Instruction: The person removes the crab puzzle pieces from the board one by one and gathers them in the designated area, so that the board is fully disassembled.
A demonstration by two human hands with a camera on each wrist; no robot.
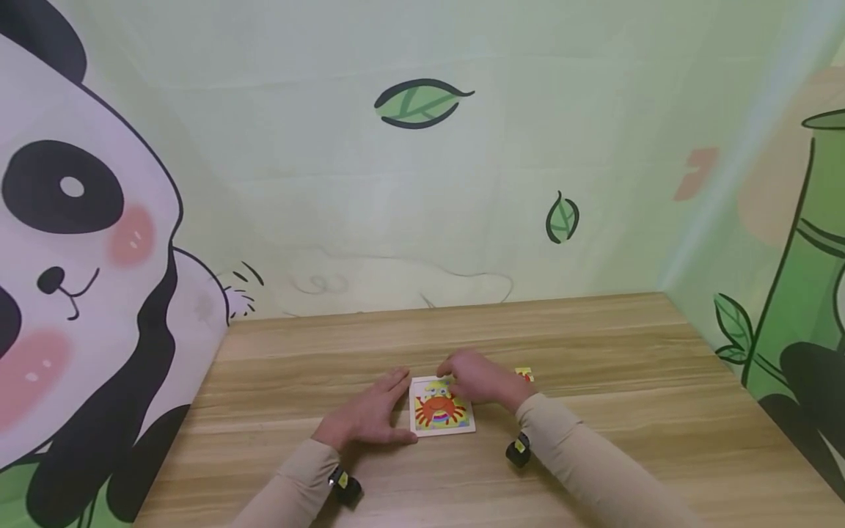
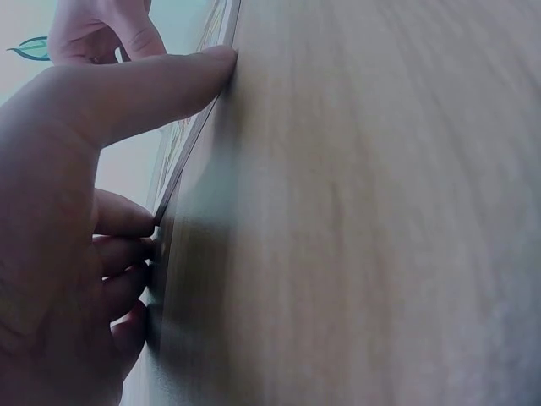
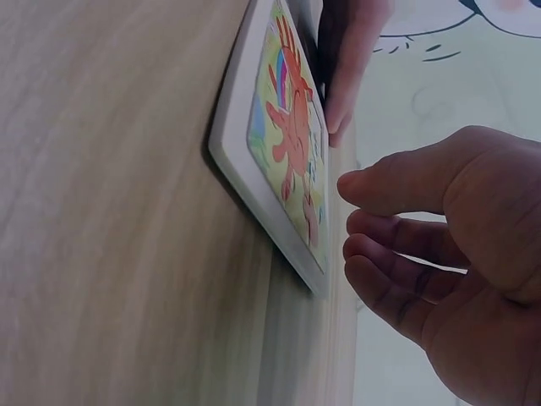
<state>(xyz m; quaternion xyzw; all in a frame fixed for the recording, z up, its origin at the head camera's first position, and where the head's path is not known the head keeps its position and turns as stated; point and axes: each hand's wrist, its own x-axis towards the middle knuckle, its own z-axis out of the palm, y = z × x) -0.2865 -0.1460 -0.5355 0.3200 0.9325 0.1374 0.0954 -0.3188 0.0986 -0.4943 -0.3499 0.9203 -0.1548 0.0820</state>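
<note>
A white-framed picture puzzle [image 1: 441, 412] with a red crab lies flat on the wooden table. My left hand [image 1: 371, 412] rests on the table along its left side, the thumb by the near corner and the other fingertips by the far one. In the left wrist view, that thumb [image 2: 169, 95] and the fingers touch the frame's edge. Over the puzzle's far right part, my right hand [image 1: 477, 378] has its fingers bent downward. The right wrist view shows its thumb [image 3: 397, 182] and fingertips close together beside the picture, with nothing visible between them. The hand hides part of the puzzle.
A small yellow and red puzzle piece [image 1: 524, 374] lies on the table behind the right wrist. The wooden table [image 1: 297, 367] meets a green printed cloth [image 1: 317, 183] at the back, and a panda print [image 1: 86, 257] covers the left side.
</note>
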